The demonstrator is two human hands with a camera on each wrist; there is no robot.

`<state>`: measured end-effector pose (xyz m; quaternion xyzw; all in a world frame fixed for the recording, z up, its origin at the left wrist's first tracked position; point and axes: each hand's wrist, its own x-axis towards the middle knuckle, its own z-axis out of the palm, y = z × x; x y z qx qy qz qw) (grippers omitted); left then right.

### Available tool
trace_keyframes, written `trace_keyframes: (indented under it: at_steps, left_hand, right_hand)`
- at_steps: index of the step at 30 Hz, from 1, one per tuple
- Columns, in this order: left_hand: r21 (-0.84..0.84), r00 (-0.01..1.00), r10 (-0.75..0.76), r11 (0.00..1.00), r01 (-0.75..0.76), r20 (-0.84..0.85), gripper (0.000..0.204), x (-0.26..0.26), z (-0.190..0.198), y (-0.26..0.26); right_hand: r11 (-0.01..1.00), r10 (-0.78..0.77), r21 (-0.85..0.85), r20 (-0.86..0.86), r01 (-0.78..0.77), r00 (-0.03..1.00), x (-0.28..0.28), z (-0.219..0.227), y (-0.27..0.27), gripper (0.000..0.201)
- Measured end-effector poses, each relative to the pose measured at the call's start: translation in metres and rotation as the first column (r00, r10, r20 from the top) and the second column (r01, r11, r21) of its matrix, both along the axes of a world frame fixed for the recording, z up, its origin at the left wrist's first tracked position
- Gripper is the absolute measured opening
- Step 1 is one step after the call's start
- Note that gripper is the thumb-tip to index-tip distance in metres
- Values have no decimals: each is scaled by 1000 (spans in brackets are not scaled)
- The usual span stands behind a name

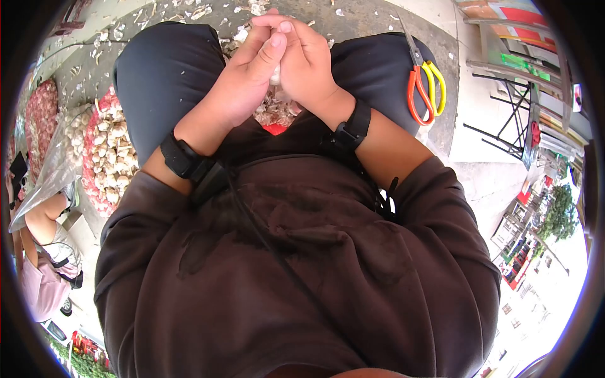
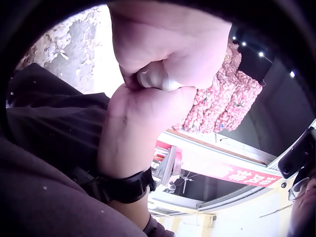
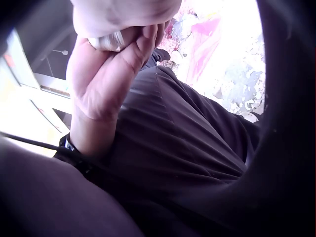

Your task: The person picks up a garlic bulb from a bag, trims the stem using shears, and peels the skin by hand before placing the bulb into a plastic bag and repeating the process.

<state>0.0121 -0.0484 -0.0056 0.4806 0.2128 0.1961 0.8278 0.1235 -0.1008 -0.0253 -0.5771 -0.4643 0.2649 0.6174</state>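
Observation:
Between the cupped palms is a white garlic bulb (image 2: 158, 76), mostly hidden by the fingers; a pale strip of the garlic shows in the right wrist view too. My left hand (image 1: 251, 79) wraps one side of it, thumb pointing up. Pressed against it from the other side is my right hand (image 1: 307, 70), its fingers folded over the left fingertips. Both hands meet above the lap, between the knees. Below them lies a heap of garlic skins (image 1: 277, 108) with a bit of red showing. Each wrist wears a black strap.
Scissors (image 1: 423, 91) with orange and yellow handles lie on the right thigh. A red mesh bag of garlic bulbs (image 1: 110, 157) stands left, another mesh sack (image 1: 41, 123) behind it. Peel scraps litter the floor (image 1: 353, 17). Another person (image 1: 45, 283) sits at far left.

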Motion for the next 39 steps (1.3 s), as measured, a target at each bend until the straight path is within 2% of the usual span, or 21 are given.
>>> trace_keyframes:
  at_steps: [2, 5, 7, 8, 10, 11, 14, 18, 21, 24, 28, 30, 33, 34, 37, 39]
  left_hand:
    - [6, 1000, -28, 1000, 28, -7, 72, -2, -13, 8]
    - [-61, 997, 23, 998, -28, -70, 69, -3, -26, 11]
    - [-138, 991, 104, 984, -115, -84, 68, 0, -19, 7]
    - [-147, 994, 94, 984, -102, -60, 67, 0, -16, 7]
    - [-166, 997, 71, 984, -72, -12, 64, -2, -10, 6]
    - [-145, 998, 46, 988, -50, -36, 62, -3, -8, 6]
    - [-87, 996, 13, 996, -21, -89, 55, -6, 0, 4]
    - [-22, 995, 38, 999, -40, -90, 46, -7, 2, 2]
    - [-29, 983, 84, 996, -90, -165, 41, -9, -4, 9]
    - [-8, 951, 136, 990, -144, -279, 40, -7, -5, 13]
    - [34, 928, 178, 984, -177, -326, 41, -9, -14, 16]
    - [-54, 931, 266, 956, -288, -252, 41, -10, -18, 21]
    - [-131, 909, 341, 917, -378, -238, 39, -8, -13, 21]
    - [-132, 906, 339, 916, -379, -255, 39, -7, -11, 19]
    - [-165, 898, 348, 902, -399, -270, 41, -10, -12, 21]
    - [-194, 888, 360, 885, -422, -287, 42, -10, -12, 22]
  right_hand:
    - [999, -39, 0, -107, 39, 994, 0, -1, 4, 24]
    - [998, -65, -9, -63, 64, 996, 0, 1, 8, 20]
    - [997, -74, 5, -59, 74, 996, 2, -2, 10, 19]
    - [997, -78, 13, -57, 79, 995, 2, -2, 11, 18]
    - [995, -57, -84, -104, 48, 993, 5, 2, 7, 18]
    - [991, -49, -134, -128, 32, 991, 6, 4, 4, 18]
    - [997, -57, -47, -73, 53, 996, 11, -6, 4, 17]
    - [968, -221, -117, 21, 222, 975, 21, 1, 5, 15]
    - [959, -207, -222, -126, 176, 970, 19, 14, 1, 16]
    - [967, -240, -60, 113, 248, 964, 22, -4, 8, 17]
    - [955, -257, -104, 184, 278, 949, 20, 3, 3, 20]
    - [958, -257, -74, 201, 276, 945, 22, -1, 3, 19]
    - [996, -69, -28, 298, 81, 952, 19, -1, 0, 21]
    - [987, 19, -157, 324, 34, 946, 17, 11, -5, 22]
    - [999, 38, 16, 323, -46, 946, 15, 3, 1, 21]
    - [997, 82, -17, 291, -80, 953, 19, 2, 1, 22]
